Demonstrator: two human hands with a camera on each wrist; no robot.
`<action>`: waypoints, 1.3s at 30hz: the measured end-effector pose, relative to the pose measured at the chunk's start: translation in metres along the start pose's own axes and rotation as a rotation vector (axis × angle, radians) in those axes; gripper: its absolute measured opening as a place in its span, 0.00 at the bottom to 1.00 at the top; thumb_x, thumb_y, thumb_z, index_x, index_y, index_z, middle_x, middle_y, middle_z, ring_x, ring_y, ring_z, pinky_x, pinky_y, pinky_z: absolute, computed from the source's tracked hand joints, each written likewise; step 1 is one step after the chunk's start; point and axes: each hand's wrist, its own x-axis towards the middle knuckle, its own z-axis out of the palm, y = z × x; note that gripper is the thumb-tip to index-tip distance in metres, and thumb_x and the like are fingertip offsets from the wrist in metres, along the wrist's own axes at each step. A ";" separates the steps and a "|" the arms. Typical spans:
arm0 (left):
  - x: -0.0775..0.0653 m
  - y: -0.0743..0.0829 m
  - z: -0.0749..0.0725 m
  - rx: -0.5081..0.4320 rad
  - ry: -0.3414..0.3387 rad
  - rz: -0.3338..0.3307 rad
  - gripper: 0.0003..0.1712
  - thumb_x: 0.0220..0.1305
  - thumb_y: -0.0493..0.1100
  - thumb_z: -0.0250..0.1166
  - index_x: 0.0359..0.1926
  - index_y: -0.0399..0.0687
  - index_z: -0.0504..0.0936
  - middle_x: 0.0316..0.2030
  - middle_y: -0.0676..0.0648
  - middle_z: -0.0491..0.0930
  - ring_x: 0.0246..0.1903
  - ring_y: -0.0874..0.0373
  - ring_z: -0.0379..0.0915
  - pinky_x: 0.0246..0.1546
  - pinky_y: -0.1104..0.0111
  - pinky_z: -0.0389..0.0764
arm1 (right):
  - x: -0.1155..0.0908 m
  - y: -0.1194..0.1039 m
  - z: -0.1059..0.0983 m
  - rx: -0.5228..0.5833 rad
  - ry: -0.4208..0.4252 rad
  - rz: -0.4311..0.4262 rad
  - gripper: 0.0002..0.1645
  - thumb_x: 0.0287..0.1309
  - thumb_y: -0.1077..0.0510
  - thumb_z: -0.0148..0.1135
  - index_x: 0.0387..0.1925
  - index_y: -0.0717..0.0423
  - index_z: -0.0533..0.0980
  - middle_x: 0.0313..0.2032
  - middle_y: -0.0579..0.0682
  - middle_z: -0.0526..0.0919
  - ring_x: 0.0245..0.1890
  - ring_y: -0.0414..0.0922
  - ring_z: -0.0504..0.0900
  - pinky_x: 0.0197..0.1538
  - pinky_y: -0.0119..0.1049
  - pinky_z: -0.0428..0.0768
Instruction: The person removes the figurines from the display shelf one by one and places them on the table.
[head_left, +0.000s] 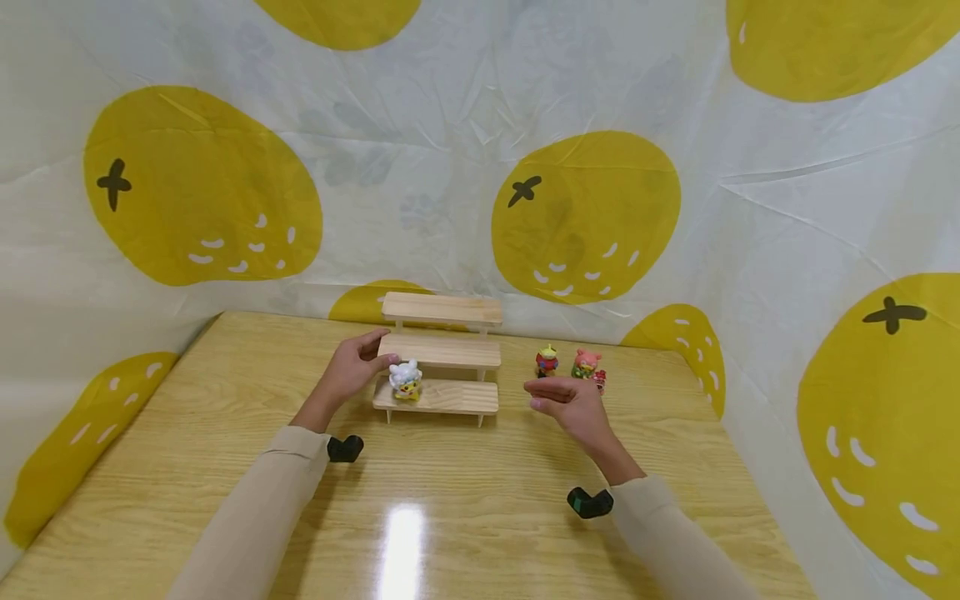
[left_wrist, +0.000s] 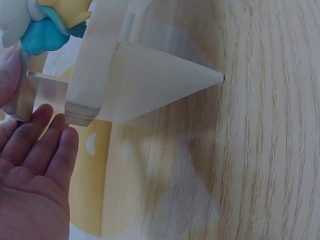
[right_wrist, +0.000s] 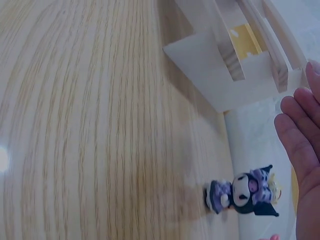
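Observation:
A three-tier wooden display stand point(head_left: 450, 398) stands on the table, its clear side panel point(left_wrist: 155, 82) visible up close. On the left of its bottom tier sits a small figurine point(head_left: 405, 379) with a white fluffy head and a yellow body. My left hand point(head_left: 352, 367) grips the left end of the middle tier, thumb on top and fingers beneath. To the right of the stand, my right hand point(head_left: 573, 408) is held over the table with straight fingers and nothing in it. Near it, the right wrist view shows a black-hooded figurine point(right_wrist: 242, 192) in purple.
Behind my right hand stand a green-headed figurine point(head_left: 548, 360), a pink figurine point(head_left: 586, 363) and a small red figurine point(head_left: 599, 380). A white sheet point(head_left: 420, 167) with large yellow fruit prints hangs behind the wooden table point(head_left: 465, 475) and at its sides.

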 end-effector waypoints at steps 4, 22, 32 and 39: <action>-0.002 0.001 0.000 0.000 -0.005 -0.006 0.42 0.73 0.53 0.67 0.79 0.40 0.63 0.78 0.31 0.60 0.76 0.35 0.61 0.74 0.41 0.68 | 0.003 -0.001 0.009 0.012 -0.023 0.011 0.17 0.62 0.65 0.72 0.52 0.67 0.85 0.52 0.69 0.87 0.48 0.42 0.91 0.49 0.27 0.88; 0.000 0.001 0.000 0.021 0.003 -0.010 0.42 0.73 0.54 0.67 0.79 0.42 0.64 0.77 0.31 0.61 0.76 0.35 0.62 0.74 0.41 0.68 | 0.018 -0.018 0.052 0.073 -0.113 0.086 0.19 0.64 0.64 0.71 0.55 0.69 0.84 0.54 0.67 0.87 0.54 0.59 0.89 0.53 0.32 0.88; 0.000 0.002 0.000 0.026 -0.004 -0.013 0.42 0.73 0.54 0.67 0.79 0.43 0.64 0.78 0.33 0.61 0.76 0.36 0.62 0.74 0.42 0.69 | 0.028 -0.034 0.074 0.125 -0.140 0.148 0.22 0.65 0.62 0.71 0.59 0.67 0.82 0.58 0.66 0.85 0.56 0.52 0.89 0.57 0.36 0.87; 0.002 0.000 0.000 0.040 -0.001 -0.005 0.42 0.73 0.54 0.68 0.79 0.42 0.64 0.78 0.33 0.61 0.75 0.36 0.63 0.73 0.41 0.69 | 0.036 -0.039 0.097 0.175 -0.133 0.123 0.23 0.64 0.66 0.71 0.59 0.68 0.81 0.59 0.69 0.84 0.59 0.60 0.86 0.57 0.39 0.88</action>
